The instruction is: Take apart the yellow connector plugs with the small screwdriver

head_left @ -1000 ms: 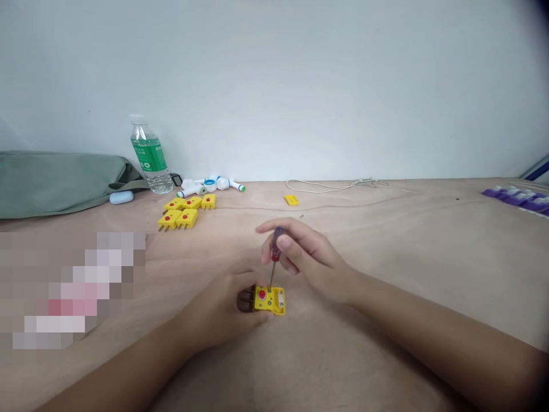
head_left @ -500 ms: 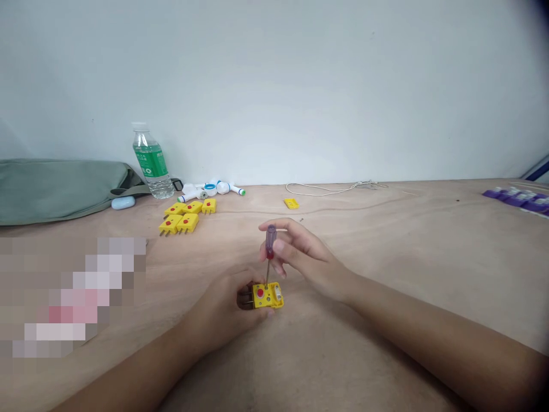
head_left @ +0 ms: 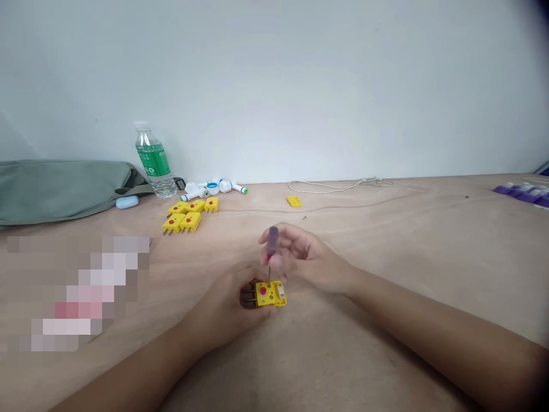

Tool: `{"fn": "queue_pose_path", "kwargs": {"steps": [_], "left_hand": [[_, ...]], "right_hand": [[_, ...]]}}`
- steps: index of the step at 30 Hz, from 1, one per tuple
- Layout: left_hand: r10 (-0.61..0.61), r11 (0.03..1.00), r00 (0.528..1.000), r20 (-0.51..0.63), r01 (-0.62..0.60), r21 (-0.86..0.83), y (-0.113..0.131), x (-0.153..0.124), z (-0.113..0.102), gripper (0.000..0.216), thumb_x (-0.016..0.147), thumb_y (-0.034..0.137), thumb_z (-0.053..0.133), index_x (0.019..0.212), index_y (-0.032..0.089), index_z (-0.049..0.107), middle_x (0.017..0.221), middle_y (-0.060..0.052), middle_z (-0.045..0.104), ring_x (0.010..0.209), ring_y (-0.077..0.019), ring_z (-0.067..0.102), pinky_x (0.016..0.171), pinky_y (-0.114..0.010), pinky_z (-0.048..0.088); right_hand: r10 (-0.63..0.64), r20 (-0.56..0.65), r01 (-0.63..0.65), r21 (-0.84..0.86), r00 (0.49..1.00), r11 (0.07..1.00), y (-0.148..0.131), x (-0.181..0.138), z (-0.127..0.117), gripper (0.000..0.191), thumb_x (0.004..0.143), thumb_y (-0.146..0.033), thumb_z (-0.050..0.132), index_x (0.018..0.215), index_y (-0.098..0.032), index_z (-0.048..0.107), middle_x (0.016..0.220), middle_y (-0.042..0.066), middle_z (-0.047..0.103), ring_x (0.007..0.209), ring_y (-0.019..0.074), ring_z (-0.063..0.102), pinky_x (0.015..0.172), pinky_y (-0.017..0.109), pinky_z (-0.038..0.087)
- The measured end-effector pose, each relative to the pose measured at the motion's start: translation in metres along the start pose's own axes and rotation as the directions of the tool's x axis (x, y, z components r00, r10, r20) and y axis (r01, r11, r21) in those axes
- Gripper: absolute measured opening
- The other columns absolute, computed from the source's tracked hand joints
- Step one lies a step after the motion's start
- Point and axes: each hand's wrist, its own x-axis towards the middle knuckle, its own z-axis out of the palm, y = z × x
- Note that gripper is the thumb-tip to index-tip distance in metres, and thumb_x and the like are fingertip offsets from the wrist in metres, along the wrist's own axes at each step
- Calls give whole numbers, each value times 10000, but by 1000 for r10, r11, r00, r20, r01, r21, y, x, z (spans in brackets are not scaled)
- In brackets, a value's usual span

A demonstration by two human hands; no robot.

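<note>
A yellow plug (head_left: 270, 293) with a red button and metal pins lies at the front middle of the table, its cover off at the right end. My left hand (head_left: 231, 300) is closed around its pin end, thumb along the near side. Upright over the plug stands a screwdriver (head_left: 273, 241) with a purple see-through handle and red collar. My right hand (head_left: 300, 252) grips this handle between thumb and fingers. The shaft's tip meets a screw near the plug's far edge. A loose yellow cover (head_left: 294, 201) rests farther back.
Several yellow plugs (head_left: 191, 221) sit at the back left, near white and blue plastic parts (head_left: 213, 187). A water bottle (head_left: 156, 163), a grey-green bag (head_left: 60, 191) and a light-blue case (head_left: 127, 202) stand beyond. White cord (head_left: 326, 187) runs along the wall; purple items (head_left: 523, 194) lie far right.
My right thumb and fingers have shifted around the screwdriver handle, which stands a little straighter. The plug stays in my left hand. The whole view has shifted slightly.
</note>
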Motion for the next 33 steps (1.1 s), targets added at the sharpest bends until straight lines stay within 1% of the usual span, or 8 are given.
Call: {"fn": "queue_pose_path", "kwargs": {"steps": [6, 9, 15, 18, 22, 24, 27, 33], "left_hand": [[-2, 999, 1000, -22, 3, 48, 2, 0, 0, 288, 718, 158, 633, 993, 205, 561, 974, -15, 624, 862, -177, 613, 754, -268, 499], [20, 996, 999, -26, -18, 90, 2, 0, 0, 231, 718, 172, 639, 934, 204, 563, 943, -10, 614, 845, -176, 604, 740, -267, 496], [26, 998, 1000, -6, -26, 54, 0, -1, 0, 251, 737, 179, 633, 975, 228, 572, 1030, -11, 607, 941, -192, 603, 816, -282, 483], [49, 997, 998, -27, -47, 65, 1, -1, 1, 309, 734, 168, 639, 1028, 232, 572, 1053, -18, 610, 972, -201, 592, 863, -305, 465], [41, 988, 998, -40, -34, 151, 2, -1, -1, 267, 726, 206, 656, 988, 214, 603, 1032, -40, 604, 959, -214, 576, 850, -322, 465], [32, 984, 998, -45, -23, 179, 2, -1, -1, 298, 725, 218, 657, 1016, 212, 591, 1039, -46, 596, 953, -211, 571, 834, -316, 466], [41, 980, 998, -38, -32, 196, 1, -2, -1, 258, 726, 215, 652, 974, 202, 582, 1001, -37, 596, 896, -189, 575, 780, -288, 467], [47, 984, 998, -31, -41, 173, 4, 0, -1, 205, 725, 184, 646, 914, 197, 567, 934, -11, 593, 842, -166, 569, 732, -256, 456]], "right_hand": [[-66, -71, 62, -54, 995, 997, -2, 0, -1, 211, 747, -206, 674, 740, -175, 466, 758, 3, 645, 592, 70, 561, 524, 187, 447], [-67, -19, 63, -150, 998, 987, -6, -2, -2, 78, 857, -217, 540, 897, -152, 557, 900, 48, 627, 671, 68, 538, 591, 199, 451], [-167, 146, 190, -158, 975, 969, -5, -8, -4, 367, 923, -173, 415, 1270, -252, 324, 909, 29, 597, 674, 68, 518, 651, 235, 451], [-243, 184, 269, -129, 952, 955, -3, -10, -3, 397, 825, -162, 586, 1176, -230, 415, 904, 40, 602, 753, 105, 564, 655, 253, 470], [-388, 30, 381, -267, 921, 885, -4, -8, -1, 203, 691, -121, 711, 847, -192, 603, 838, 26, 589, 649, 92, 532, 537, 218, 434], [-379, -33, 349, -320, 925, 881, -6, -7, -2, 114, 680, -140, 722, 749, -184, 642, 785, 14, 557, 611, 85, 503, 502, 217, 408], [-274, -30, 256, -270, 961, 928, -9, -6, -5, 235, 699, -187, 718, 922, -206, 646, 769, -1, 552, 554, 68, 485, 470, 208, 390], [-249, 65, 256, -135, 966, 957, -7, -9, -5, 187, 932, -202, 390, 1089, -260, 474, 895, 8, 583, 529, 37, 472, 537, 208, 413]]}}
